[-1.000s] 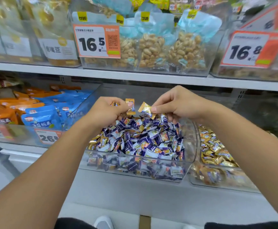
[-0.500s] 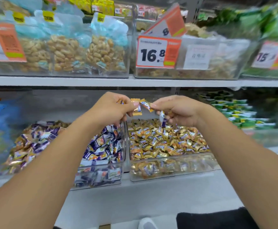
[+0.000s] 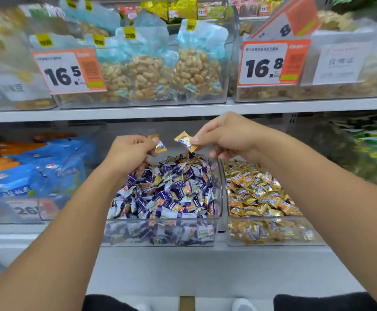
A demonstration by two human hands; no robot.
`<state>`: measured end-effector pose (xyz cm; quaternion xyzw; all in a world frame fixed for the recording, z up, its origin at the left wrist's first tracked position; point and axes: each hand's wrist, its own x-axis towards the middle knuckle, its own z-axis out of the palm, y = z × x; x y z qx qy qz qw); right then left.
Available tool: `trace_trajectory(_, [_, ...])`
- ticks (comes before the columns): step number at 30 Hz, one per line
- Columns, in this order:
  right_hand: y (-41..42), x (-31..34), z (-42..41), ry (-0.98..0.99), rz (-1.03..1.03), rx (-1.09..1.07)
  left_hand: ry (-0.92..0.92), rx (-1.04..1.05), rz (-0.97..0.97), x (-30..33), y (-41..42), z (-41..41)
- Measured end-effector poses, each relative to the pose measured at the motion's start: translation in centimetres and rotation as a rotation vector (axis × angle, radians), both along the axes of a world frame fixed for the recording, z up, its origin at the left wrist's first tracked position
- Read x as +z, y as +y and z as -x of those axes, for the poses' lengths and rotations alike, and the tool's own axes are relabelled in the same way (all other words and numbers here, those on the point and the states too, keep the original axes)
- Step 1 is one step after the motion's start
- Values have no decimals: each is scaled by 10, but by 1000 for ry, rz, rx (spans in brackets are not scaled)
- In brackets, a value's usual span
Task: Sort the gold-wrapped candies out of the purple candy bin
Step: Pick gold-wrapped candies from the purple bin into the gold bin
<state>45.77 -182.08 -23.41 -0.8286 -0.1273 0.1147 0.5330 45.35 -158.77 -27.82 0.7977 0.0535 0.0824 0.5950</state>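
Observation:
A clear bin (image 3: 160, 240) heaped with purple-and-white wrapped candies (image 3: 167, 194) stands on the lower shelf in the middle. To its right is a second clear bin (image 3: 270, 242) full of gold-wrapped candies (image 3: 259, 194). My left hand (image 3: 129, 151) pinches one gold-wrapped candy (image 3: 159, 144) above the back of the purple bin. My right hand (image 3: 225, 135) pinches another gold-wrapped candy (image 3: 185, 141) beside it, over the same bin. The two candies are a small gap apart. A few gold wrappers show at the top of the purple heap.
Blue and orange snack bags (image 3: 37, 167) fill the bin at left. Green packets (image 3: 367, 153) lie at the right. The upper shelf (image 3: 183, 110) carries bins of peanut bags (image 3: 156, 72) with orange price tags (image 3: 68, 70). Grey floor lies below the shelf front.
The view has swung back left, so the purple bin is centred again. Both hands, each still holding its gold candy, now hover over the purple bin and stand slightly farther apart.

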Motion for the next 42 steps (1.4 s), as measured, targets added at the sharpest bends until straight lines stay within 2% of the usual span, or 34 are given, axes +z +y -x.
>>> trace_trajectory(4, [-27,-4,1,133,63,86,-47,-244,-88,21,-23,20])
trace_trajectory(6, [-53,-14,2,219,52,35,-61,-350,-197,29,-53,29])
trace_trajectory(11, [-122,-41,7,420,-96,-142,-123,-445,-373,26,-127,25])
trace_trajectory(15, [-155,-50,12,503,-273,-198,-62,-519,-424,14,-164,17])
trace_trajectory(18, [-169,-51,13,507,-293,-209,10,-545,-331,5,-182,4])
trace_trajectory(23, [-181,-48,16,469,-224,-222,318,-620,45,5,-191,-7])
trace_trajectory(28, [-185,-46,13,432,-140,-234,370,-613,118,7,-191,-9])
trace_trajectory(38, [-188,-43,17,435,-172,-296,297,-604,-254,0,-192,-10])
trace_trajectory(42, [-192,-41,21,413,-136,-313,170,-612,-422,-1,-198,-4])
